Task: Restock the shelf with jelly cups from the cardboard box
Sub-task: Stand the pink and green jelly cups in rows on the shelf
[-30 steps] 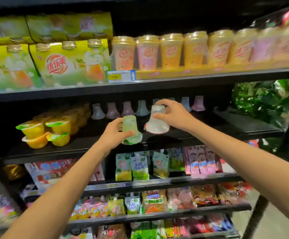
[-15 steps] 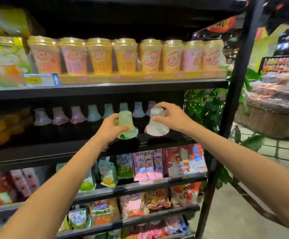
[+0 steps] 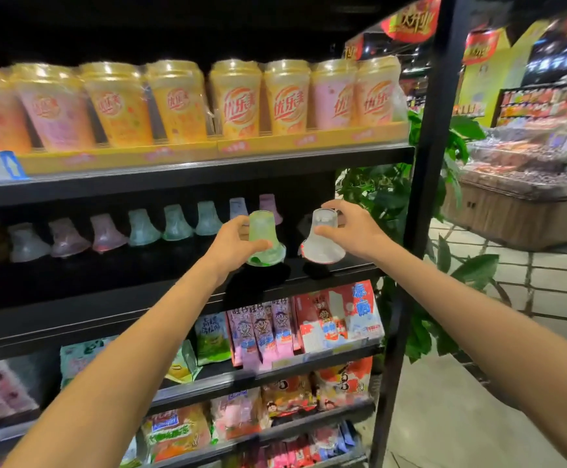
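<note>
From the head camera, the only view you have, you are facing a dark shelf (image 3: pixel 160 292) in the middle of a shop rack, with both arms stretched out toward its right end. Your left hand (image 3: pixel 231 246) has its fingers and thumb curled round a green jelly cup (image 3: pixel 264 239), held upside down with the wide lid end lowest. Your right hand (image 3: pixel 351 231) grips a clear whitish jelly cup (image 3: pixel 322 239) the same way, fingers wrapped over its narrow end. Both cups hang just above the front part of the shelf, near each other but apart; whether either lid already touches the board you cannot tell, though shadows sit directly under them.

Behind your hands a row of placed jelly cups (image 3: pixel 140 228) runs along the back of the shelf, all inverted, in pale white, pink, green and lilac tones, reaching from the left toward the spot behind the green cup. So the back row looks largely filled, while the front strip of the shelf shows only dark board as far as the blur allows.

By my reading, you are partway through: one row is set, and these two cups look like the start of a second row, or the end of the first. They have not yet been let go. The cardboard box is not in view, so how many cups are left to bring over cannot be judged.

The upper shelf carries tall drink cups (image 3: pixel 235 99), and snack packets (image 3: pixel 309 322) fill the shelves below.
</note>
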